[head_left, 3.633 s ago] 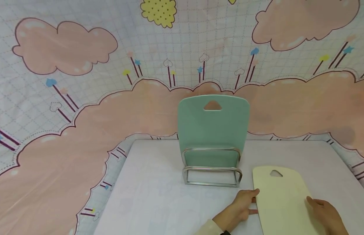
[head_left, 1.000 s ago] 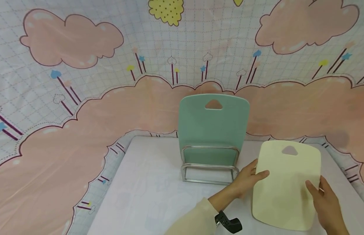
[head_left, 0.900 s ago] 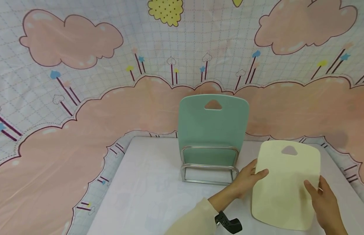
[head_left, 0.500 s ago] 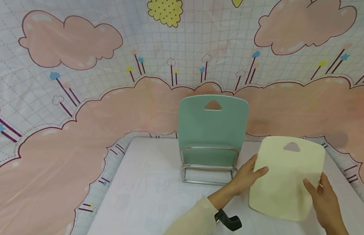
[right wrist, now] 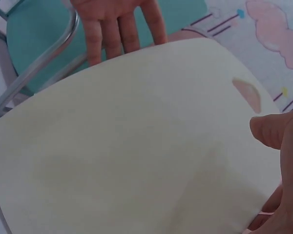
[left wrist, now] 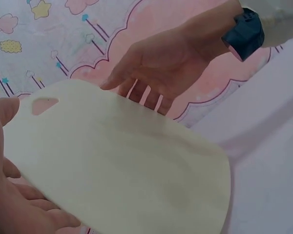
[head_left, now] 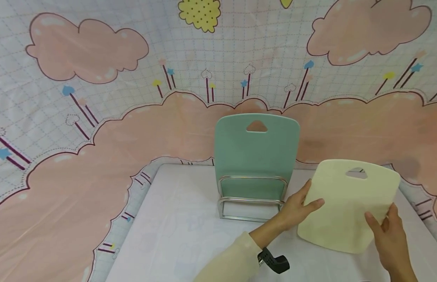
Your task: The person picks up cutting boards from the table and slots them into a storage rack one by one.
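Note:
A cream cutting board (head_left: 342, 219) with a handle hole near its top is held tilted over the right side of the table, with its upper edge raised. My left hand (head_left: 297, 209) grips its left edge, thumb on the front face and fingers behind. On the opposite edge my right hand (head_left: 391, 239) holds it, its thumb also on the front. In the right wrist view the left hand's fingers (right wrist: 112, 39) reach behind the board's edge. A green cutting board (head_left: 257, 152) stands upright in a metal rack (head_left: 251, 201) to the left of the cream one.
The rack's front slot, ahead of the green board, holds nothing. My left forearm, with a black wrist strap (head_left: 274, 261), passes in front of the rack's right corner. A white table (head_left: 176, 219) lies below, and a printed cloth backdrop (head_left: 162, 129) hangs behind.
The cream board was low at the front right 3.6 seconds ago. It has since been lifted, and in the last second its top has tilted away and to the right, with both hands on it.

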The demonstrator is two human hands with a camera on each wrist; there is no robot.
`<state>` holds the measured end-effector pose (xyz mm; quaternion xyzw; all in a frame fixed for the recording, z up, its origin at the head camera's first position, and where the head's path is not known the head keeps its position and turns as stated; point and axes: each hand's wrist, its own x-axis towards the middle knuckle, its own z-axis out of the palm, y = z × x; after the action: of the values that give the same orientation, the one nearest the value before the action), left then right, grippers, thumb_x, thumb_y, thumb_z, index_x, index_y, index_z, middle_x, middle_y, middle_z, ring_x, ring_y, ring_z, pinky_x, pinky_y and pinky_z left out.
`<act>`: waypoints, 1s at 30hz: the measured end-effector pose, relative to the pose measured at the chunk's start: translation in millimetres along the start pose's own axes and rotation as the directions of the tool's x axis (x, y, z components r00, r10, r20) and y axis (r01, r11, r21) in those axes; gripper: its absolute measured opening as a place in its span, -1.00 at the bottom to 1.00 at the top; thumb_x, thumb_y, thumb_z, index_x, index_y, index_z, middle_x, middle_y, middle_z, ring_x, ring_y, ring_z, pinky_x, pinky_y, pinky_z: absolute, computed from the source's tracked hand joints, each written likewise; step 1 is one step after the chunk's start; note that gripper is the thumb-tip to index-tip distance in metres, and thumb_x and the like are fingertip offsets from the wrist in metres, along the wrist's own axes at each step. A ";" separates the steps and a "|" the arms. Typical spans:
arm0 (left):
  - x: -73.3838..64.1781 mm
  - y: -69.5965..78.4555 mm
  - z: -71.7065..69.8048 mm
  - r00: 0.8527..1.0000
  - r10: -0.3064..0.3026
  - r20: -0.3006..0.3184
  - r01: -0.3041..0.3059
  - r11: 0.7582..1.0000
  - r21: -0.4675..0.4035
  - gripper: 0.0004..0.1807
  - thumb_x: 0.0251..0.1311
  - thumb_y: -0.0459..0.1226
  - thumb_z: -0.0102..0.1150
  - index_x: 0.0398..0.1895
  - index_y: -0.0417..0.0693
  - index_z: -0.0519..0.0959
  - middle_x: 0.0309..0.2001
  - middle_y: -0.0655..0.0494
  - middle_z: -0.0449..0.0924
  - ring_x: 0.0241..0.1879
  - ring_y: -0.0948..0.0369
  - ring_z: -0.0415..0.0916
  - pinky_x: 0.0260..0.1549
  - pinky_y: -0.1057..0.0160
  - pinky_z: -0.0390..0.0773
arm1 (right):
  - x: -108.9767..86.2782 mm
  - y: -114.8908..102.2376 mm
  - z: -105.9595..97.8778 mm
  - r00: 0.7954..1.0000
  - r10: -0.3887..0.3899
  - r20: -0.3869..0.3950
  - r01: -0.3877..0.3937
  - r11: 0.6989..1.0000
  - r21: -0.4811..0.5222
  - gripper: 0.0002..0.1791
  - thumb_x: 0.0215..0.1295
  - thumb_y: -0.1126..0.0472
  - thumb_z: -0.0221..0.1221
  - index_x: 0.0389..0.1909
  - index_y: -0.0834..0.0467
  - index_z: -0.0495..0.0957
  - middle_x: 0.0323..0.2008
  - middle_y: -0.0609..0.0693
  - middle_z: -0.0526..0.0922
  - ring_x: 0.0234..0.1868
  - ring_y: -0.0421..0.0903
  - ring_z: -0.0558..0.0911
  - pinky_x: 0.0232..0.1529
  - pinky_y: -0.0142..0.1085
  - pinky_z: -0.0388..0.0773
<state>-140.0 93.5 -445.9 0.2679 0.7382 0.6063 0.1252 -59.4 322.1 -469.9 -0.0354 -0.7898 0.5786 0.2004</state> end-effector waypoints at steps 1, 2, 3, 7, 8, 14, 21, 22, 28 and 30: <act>0.5 0.0 -0.9 1.000 0.006 0.004 -0.006 1.000 0.011 -0.21 0.36 -0.11 0.08 0.52 -0.09 -0.06 0.46 0.14 0.00 0.37 0.37 0.01 0.25 0.40 0.14 | 1.0 -1.0 1.0 1.000 -0.025 -0.001 0.024 0.997 0.067 -0.39 0.39 0.46 -0.02 0.38 -0.01 0.12 0.07 -0.22 0.30 0.08 -0.42 0.36 -0.09 -0.65 0.25; 1.0 -0.2 -1.9 1.000 0.011 0.009 -0.011 1.000 0.010 -0.21 0.36 -0.12 0.08 0.52 -0.10 -0.07 0.46 0.13 -0.02 0.37 0.37 0.00 0.25 0.41 0.13 | 2.1 -2.1 2.2 0.999 -0.049 -0.002 0.049 0.990 0.130 -0.38 0.37 0.50 -0.03 0.38 0.03 0.13 0.06 -0.19 0.32 0.11 -0.38 0.36 -0.07 -0.64 0.26; 1.4 -0.2 -3.1 1.000 0.018 0.015 -0.018 1.000 0.008 -0.21 0.37 -0.13 0.08 0.51 -0.12 -0.08 0.47 0.12 -0.04 0.38 0.37 -0.03 0.26 0.41 0.12 | 3.5 -3.4 3.4 0.997 -0.072 -0.004 0.071 0.979 0.191 -0.37 0.34 0.55 -0.04 0.37 0.08 0.15 0.06 -0.15 0.35 0.13 -0.33 0.36 -0.06 -0.62 0.26; 2.4 0.1 -8.5 0.999 0.045 0.030 -0.045 0.999 0.003 -0.21 0.38 -0.17 0.06 0.51 -0.14 -0.11 0.48 0.10 -0.10 0.39 0.35 -0.07 0.26 0.41 0.11 | 7.4 -9.4 7.7 0.993 -0.112 -0.027 0.115 0.957 0.267 -0.35 0.29 0.62 -0.06 0.38 0.18 0.16 0.05 -0.06 0.37 0.19 -0.23 0.34 0.00 -0.59 0.26; 2.6 0.4 -10.0 0.998 0.056 0.033 -0.056 0.998 -0.002 -0.20 0.38 -0.17 0.07 0.51 -0.14 -0.12 0.48 0.09 -0.11 0.39 0.35 -0.07 0.26 0.41 0.12 | 8.0 -10.8 8.5 0.993 -0.115 -0.031 0.119 0.957 0.264 -0.33 0.29 0.62 -0.06 0.40 0.17 0.14 0.07 -0.06 0.34 0.21 -0.22 0.32 0.01 -0.59 0.25; 4.0 4.7 -21.4 0.989 0.134 0.057 -0.131 0.989 -0.063 -0.19 0.40 -0.14 0.03 0.52 -0.14 -0.18 0.50 0.10 -0.21 0.41 0.35 -0.15 0.27 0.40 0.10 | 12.1 -17.8 12.5 0.988 -0.154 -0.002 0.140 0.894 0.426 -0.26 0.32 0.64 -0.15 0.48 0.14 0.00 0.21 0.02 0.11 0.32 -0.12 0.17 0.10 -0.55 0.22; 2.6 7.5 -30.2 0.990 0.142 0.021 -0.141 0.989 -0.048 -0.20 0.37 -0.21 0.06 0.51 -0.15 -0.14 0.50 0.09 -0.18 0.40 0.35 -0.11 0.28 0.41 0.07 | 16.4 -21.0 19.1 0.972 -0.236 0.017 0.189 0.816 0.546 -0.27 0.32 0.68 -0.22 0.48 0.23 -0.03 0.25 0.08 0.07 0.33 -0.08 0.19 0.14 -0.52 0.27; 1.9 7.5 -30.9 0.991 0.136 0.014 -0.135 0.990 -0.043 -0.21 0.37 -0.23 0.06 0.51 -0.15 -0.13 0.50 0.09 -0.17 0.40 0.35 -0.12 0.28 0.41 0.07 | 16.6 -20.8 20.1 0.969 -0.246 0.017 0.196 0.808 0.556 -0.27 0.31 0.69 -0.23 0.47 0.24 -0.03 0.25 0.09 0.07 0.33 -0.07 0.19 0.14 -0.51 0.28; -1.9 8.6 -36.2 0.988 0.156 -0.001 -0.156 0.988 -0.009 -0.22 0.38 -0.25 0.04 0.51 -0.17 -0.14 0.50 0.08 -0.20 0.43 0.32 -0.21 0.30 0.39 0.01 | 19.6 -22.5 25.3 0.955 -0.296 0.025 0.232 0.796 0.559 -0.24 0.29 0.70 -0.25 0.49 0.25 -0.09 0.32 0.13 0.06 0.38 -0.02 0.11 0.19 -0.50 0.24; -2.8 9.4 -37.6 0.986 0.167 -0.009 -0.167 0.986 0.004 -0.22 0.37 -0.28 0.06 0.50 -0.20 -0.13 0.50 0.07 -0.19 0.43 0.31 -0.19 0.30 0.38 0.01 | 19.8 -23.5 26.1 0.956 -0.291 0.030 0.230 0.809 0.541 -0.24 0.30 0.69 -0.24 0.49 0.23 -0.11 0.34 0.14 0.03 0.39 -0.02 0.08 0.22 -0.49 0.22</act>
<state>-154.6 61.9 -428.5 0.3261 0.7146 0.6149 0.0703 -82.8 296.7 -449.1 0.1626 -0.6056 0.7425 0.2353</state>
